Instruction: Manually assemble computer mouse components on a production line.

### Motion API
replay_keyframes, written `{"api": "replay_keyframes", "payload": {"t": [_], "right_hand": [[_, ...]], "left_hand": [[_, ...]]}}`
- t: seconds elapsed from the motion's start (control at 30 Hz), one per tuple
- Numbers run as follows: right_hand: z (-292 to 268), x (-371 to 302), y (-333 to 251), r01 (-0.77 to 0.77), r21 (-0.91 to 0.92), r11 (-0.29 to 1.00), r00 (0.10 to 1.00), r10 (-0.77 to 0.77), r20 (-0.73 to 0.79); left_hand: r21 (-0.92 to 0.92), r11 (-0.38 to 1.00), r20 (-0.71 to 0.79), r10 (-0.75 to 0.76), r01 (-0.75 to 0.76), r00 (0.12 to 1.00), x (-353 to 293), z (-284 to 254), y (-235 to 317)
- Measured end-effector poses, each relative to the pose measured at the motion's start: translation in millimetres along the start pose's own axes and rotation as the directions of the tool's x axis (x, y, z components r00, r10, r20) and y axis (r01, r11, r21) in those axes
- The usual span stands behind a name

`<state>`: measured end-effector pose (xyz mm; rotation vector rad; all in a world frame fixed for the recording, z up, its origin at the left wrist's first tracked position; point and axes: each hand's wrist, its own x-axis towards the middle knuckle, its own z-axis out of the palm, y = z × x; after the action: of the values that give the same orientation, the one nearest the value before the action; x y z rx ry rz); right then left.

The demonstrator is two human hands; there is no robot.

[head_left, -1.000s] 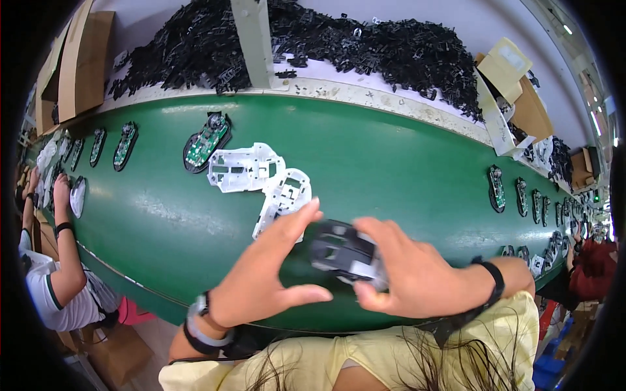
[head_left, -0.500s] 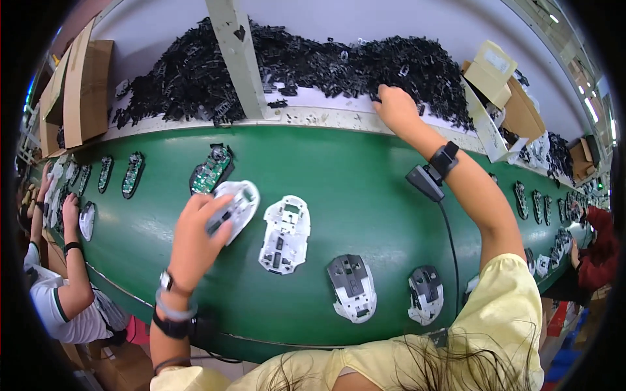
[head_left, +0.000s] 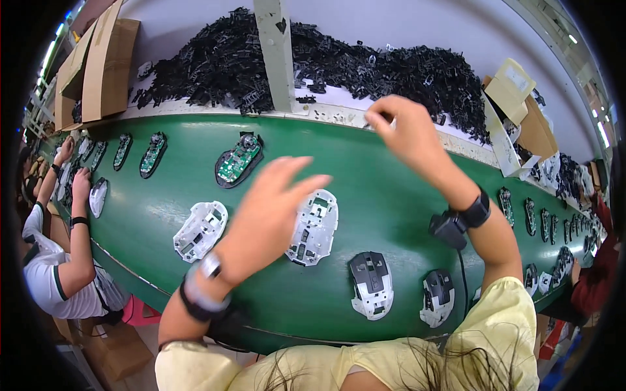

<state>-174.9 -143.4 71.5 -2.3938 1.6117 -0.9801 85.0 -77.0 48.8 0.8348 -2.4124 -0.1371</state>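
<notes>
My left hand (head_left: 264, 212) is over the green work surface with thumb and fingers apart, holding nothing. Its fingertips reach across the upper left edge of a white mouse shell (head_left: 319, 228), partly covering it; whether they touch is unclear. Left of that hand, a second white shell (head_left: 199, 229) lies with its hollow side up. My right hand (head_left: 405, 133) is raised in front of the heap of small black plastic parts (head_left: 404, 72). Its thumb and forefinger are pinched together; anything between them is too small to make out.
A black base with a green circuit board (head_left: 239, 159) lies beyond my left hand. Two grey-and-white mouse shells (head_left: 372, 285) rest nearer me. A post (head_left: 274, 58) rises from the ledge. Cardboard boxes (head_left: 107, 72) flank the heap. Co-workers' arms (head_left: 79, 241) work at both sides.
My left hand has let go of a white shell, which now lies on the green surface, and has moved right to the other shell. My right hand has drawn back from the black heap.
</notes>
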Motion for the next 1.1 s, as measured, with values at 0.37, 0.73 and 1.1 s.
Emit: {"api": "replay_keyframes", "payload": {"t": [0.37,0.73,1.1], "right_hand": [[-19.2,-78.9,-89.1,0.151,0.454,0.878,0.988,-0.151,-0.036],[18.0,-84.5,-102.4,0.429,0.081,0.900,0.903,-0.426,-0.054],[28.7,-92.4,-107.9,0.522,-0.163,0.837,0.832,-0.542,-0.120]], "left_hand": [[-0.599,0.463,0.501,-0.420,0.654,0.757,-13.9,0.3,2.8],[-0.983,-0.024,0.148,-0.685,0.181,0.714,-38.5,8.3,55.1],[-0.958,0.052,0.175,-0.675,0.283,0.716,-43.2,10.6,55.2]]}}
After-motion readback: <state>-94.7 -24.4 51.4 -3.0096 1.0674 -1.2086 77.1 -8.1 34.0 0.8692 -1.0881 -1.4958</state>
